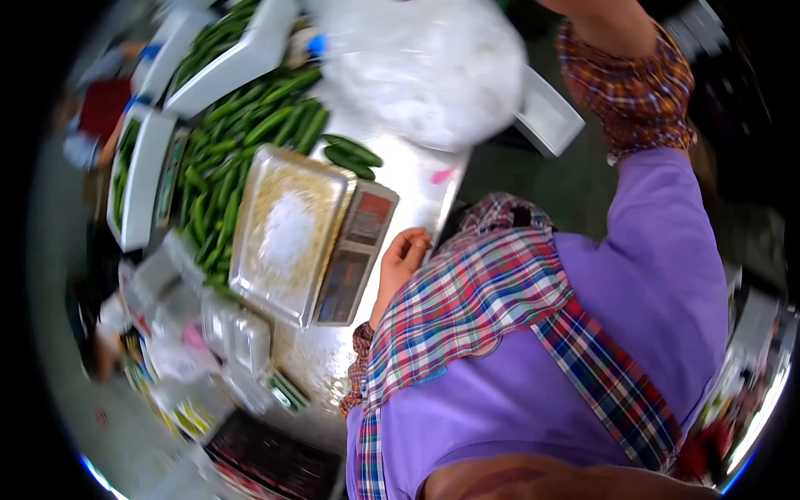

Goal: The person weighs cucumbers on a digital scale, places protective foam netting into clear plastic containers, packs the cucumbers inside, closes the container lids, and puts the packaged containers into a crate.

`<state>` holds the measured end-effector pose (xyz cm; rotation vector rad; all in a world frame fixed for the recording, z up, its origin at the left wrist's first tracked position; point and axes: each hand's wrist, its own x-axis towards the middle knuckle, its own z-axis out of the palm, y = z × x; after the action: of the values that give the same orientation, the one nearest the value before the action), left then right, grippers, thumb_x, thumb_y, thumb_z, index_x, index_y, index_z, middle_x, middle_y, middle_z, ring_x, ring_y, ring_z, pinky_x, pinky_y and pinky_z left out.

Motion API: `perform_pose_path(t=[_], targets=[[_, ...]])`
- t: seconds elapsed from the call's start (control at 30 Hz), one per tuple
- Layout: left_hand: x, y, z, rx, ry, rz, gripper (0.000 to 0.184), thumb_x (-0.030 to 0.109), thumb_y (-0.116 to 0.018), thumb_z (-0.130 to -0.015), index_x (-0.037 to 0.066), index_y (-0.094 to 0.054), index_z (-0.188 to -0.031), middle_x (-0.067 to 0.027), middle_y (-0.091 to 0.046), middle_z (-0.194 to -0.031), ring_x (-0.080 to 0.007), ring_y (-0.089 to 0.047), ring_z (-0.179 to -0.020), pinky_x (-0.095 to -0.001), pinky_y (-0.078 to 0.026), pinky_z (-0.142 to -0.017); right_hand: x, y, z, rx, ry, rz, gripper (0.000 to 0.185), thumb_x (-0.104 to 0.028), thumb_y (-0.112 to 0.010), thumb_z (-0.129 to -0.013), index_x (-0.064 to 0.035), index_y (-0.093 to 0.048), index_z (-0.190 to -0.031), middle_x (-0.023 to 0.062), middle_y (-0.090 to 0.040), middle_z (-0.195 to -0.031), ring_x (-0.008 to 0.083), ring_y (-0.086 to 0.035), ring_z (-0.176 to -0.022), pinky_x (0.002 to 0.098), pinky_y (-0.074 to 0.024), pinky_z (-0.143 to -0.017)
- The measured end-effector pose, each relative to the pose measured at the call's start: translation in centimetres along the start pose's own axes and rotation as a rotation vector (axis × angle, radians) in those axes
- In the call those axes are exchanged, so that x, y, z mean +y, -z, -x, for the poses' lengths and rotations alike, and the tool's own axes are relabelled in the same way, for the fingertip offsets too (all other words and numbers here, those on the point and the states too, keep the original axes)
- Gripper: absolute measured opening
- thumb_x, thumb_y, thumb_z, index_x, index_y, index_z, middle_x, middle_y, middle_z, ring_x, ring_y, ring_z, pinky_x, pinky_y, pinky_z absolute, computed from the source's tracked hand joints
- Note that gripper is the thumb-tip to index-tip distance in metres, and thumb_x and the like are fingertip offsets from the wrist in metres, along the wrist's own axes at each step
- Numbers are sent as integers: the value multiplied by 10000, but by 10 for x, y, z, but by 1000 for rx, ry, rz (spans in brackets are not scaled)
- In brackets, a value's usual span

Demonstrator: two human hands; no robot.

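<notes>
My left hand (406, 252) is at the table's edge, its fingers curled together with nothing visible in them. Beside it stands a scale (358, 250) with a dark display panel. A metal tray (250, 279) rests on the scale, holding pale shreds with a heap of white powder or grains (286, 227) on top. My right forearm, in a checked sleeve cover (629, 87), reaches to the top edge, and the hand is outside the picture. Long green vegetables (225, 171), like cucumbers, are piled beyond the tray, a few lying loose (354, 154) near the scale.
A large, clear plastic bag with white contents (421, 67) is at the top of the table. White foam boxes (242, 62) hold more green vegetables. Clear plastic containers (242, 337) and a dark crate (271, 458) are at the lower left. Another person's red garment (104, 108) shows at the far left.
</notes>
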<state>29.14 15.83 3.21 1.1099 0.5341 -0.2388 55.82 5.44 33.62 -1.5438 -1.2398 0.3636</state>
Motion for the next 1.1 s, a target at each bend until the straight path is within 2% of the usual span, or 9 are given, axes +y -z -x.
perform_pose_path(t=[0.1,0.17,0.33,0.5,0.6,0.7,0.77,0.83,1.1], targets=[[-11,-17,-27,-38,-21,-101,229,114,-515,-927,-5,-539,-1121,-66,-623,-957,-123,-580,-847,-250,-462,-772,-5,52,110,375,-273,138,214,-136,-587,-868,5,-620,-1025,82,-670,-864,132,-638,-687,236,-499,-606],[-22,-23,-47,-16,-25,-89,220,120,-521,-922,1,-545,-1106,-72,-626,-942,-120,-589,-803,-238,-471,-700,68,122,225,504,-539,240,324,-252,-596,-875,-58,-581,-1133,29,-632,-1029,107,-591,-869,238,-474,-751],[-28,-48,-80,113,49,-92,239,182,-522,-922,9,-555,-1083,-71,-629,-881,-125,-601,-674,-227,-471,-581,180,114,437,1054,-1079,-3,177,-189,-601,-818,-84,-622,-959,-22,-593,-722,54,-510,-566,204,-402,-475],[-48,-60,-132,281,164,21,332,342,-462,-940,38,-579,-1007,-55,-621,-801,-132,-569,-576,-238,-411,-481,353,128,537,948,-1318,-215,304,-341,-689,-798,-50,-599,-780,14,-524,-592,96,-454,-450,249,-380,-400],[-62,-63,-151,440,190,209,244,323,-462,-940,117,-536,-831,38,-455,-623,-65,-397,-478,-189,-297,-400,467,141,541,877,-1548,-190,342,-378,-673,-814,-56,-567,-768,9,-464,-574,108,-442,-465,256,-353,-400],[-59,-85,-174,822,220,90,267,373,-475,-935,186,-482,-745,73,-400,-574,-59,-336,-426,-213,-262,-369,629,172,537,425,-1393,170,534,-479,-539,-832,20,-605,-654,181,-597,-659,272,-552,-502,412,-449,-536],[-53,-94,-166,915,272,78,265,371,-494,-923,200,-471,-723,83,-403,-557,-50,-340,-421,-198,-273,-369,701,175,530,453,-1346,463,577,-480,-483,-825,45,-620,-627,240,-621,-741,371,-587,-630,470,-450,-693],[-51,-98,-157,1020,295,85,269,364,-495,-914,209,-464,-697,87,-398,-520,-50,-333,-394,-205,-270,-358,764,179,515,567,-1309,474,503,-408,-502,-812,64,-649,-723,267,-615,-772,426,-586,-785,483,-450,-771],[-55,-124,-158,1361,434,-23,243,366,-486,-896,172,-520,-753,56,-476,-570,-76,-385,-399,-230,-294,-347,888,183,462,634,-1487,323,436,-339,-604,-815,75,-555,-940,265,-623,-884,405,-608,-860,449,-491,-758]])
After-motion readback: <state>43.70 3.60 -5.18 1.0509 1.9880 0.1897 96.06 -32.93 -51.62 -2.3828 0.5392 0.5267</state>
